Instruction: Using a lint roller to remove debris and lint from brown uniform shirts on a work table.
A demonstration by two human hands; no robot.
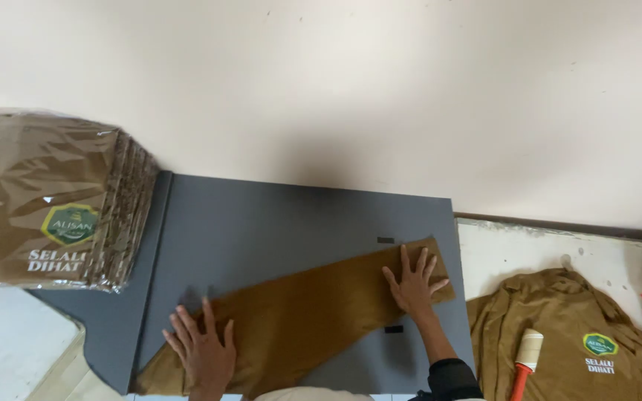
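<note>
Head view looks down on the folded brown shirt (299,315) lying slantwise across my grey folding board (261,223); the shirt runs from the board's near left corner up toward its far right edge; my left hand (202,349) lies flat on the shirt's lower left part, fingers spread, gripping nothing; my right hand (414,282) presses flat on the shirt's upper right end, fingers splayed too, palm down and not closed on the cloth; a dark sleeve (451,375) covers that arm near the board's near edge; left of the board, touching its far left corner, stands a stack of bagged brown shirts (46,200) in clear plastic, each with a green hexagonal badge; right of the board, just beside it, lies an unfolded brown shirt (566,341) with the same badge, spread loosely on a white surface; on that shirt, close to the board's right edge, rests a lint roller (527,356) with a red handle; beyond the board rises a pale wall (336,89).
</note>
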